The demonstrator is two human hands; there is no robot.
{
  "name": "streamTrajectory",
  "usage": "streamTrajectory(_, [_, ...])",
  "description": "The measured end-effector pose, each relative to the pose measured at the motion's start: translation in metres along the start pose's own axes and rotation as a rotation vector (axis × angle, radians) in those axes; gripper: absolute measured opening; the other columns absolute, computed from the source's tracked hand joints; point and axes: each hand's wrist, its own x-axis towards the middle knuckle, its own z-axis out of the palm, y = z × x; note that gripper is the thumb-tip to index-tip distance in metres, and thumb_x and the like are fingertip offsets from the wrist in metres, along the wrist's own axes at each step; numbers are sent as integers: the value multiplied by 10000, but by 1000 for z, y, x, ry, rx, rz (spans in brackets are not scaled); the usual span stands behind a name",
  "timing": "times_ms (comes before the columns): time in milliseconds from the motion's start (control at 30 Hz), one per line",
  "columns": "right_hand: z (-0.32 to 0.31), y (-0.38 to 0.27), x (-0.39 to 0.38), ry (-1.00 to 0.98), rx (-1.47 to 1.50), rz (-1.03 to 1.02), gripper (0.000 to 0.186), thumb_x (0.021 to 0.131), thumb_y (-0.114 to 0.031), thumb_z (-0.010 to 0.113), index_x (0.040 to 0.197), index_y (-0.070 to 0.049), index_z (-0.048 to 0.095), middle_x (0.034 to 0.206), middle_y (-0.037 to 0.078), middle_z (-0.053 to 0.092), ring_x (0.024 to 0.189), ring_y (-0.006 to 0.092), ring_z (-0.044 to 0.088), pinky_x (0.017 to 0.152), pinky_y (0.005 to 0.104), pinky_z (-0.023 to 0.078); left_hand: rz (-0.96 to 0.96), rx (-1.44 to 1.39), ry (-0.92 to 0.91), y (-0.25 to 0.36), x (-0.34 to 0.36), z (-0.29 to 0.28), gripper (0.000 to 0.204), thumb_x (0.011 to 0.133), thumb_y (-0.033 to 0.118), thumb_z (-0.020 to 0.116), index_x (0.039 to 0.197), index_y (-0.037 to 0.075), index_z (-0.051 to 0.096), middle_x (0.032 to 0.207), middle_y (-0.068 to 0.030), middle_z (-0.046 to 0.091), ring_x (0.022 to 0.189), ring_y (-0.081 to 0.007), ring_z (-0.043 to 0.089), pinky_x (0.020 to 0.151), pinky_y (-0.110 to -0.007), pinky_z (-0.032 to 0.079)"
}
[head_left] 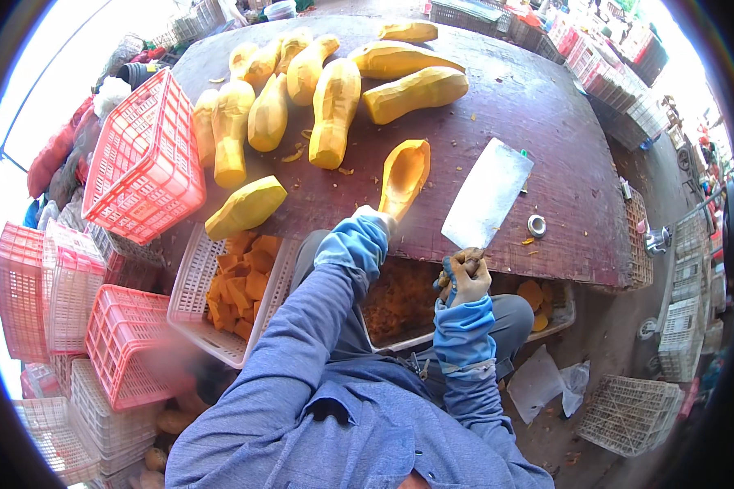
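A hollowed, peeled squash half (417,177) lies cut side up on the dark red tabletop. My left hand (375,220), gloved, is closed on its near end; the fingertips are mostly hidden. In my gloved right hand (465,277) is the handle of a cleaver, fingers wrapped round it. The cleaver's broad silver blade (488,194) points away from me, over the table and to the right of the squash half. Several whole peeled squashes (334,114) lie farther back, and another peeled piece (246,207) rests at the left edge.
A white crate (189,293) of orange squash chunks (245,281) stands below left. Another bin (400,310) with orange pulp sits between my legs. Pink crates (143,163) crowd the left. A metal ring (537,226) lies on the tabletop (538,106). A white crate (632,414) is on the right floor.
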Motion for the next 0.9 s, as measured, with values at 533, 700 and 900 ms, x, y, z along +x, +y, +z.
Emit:
streamTrajectory(533, [123,-37,-40,-430,-402,-554,162,848,8,758,949,-15,634,660,-12,577,545,55,515,520,230,440,301,-1236,61,-194,-239,-135,656,676,77,806,1296,-50,637,1171,-65,694,1058,-177,639,945,-292,478])
streamTrajectory(700, [213,-2,-79,-773,-544,-665,212,811,-35,798,975,-9,666,665,-2,571,576,52,477,545,237,420,109,-1431,248,-285,-350,-130,690,652,67,797,1311,-43,624,1142,-78,701,1032,-182,657,956,-292,492])
streamTrajectory(900, [287,12,-144,-1033,-496,-713,198,839,-99,774,991,-31,666,724,138,643,609,254,637,598,347,519,-54,-1547,437,-333,-424,-100,578,689,66,770,1243,-47,648,1035,-85,719,823,-163,674,736,-264,532])
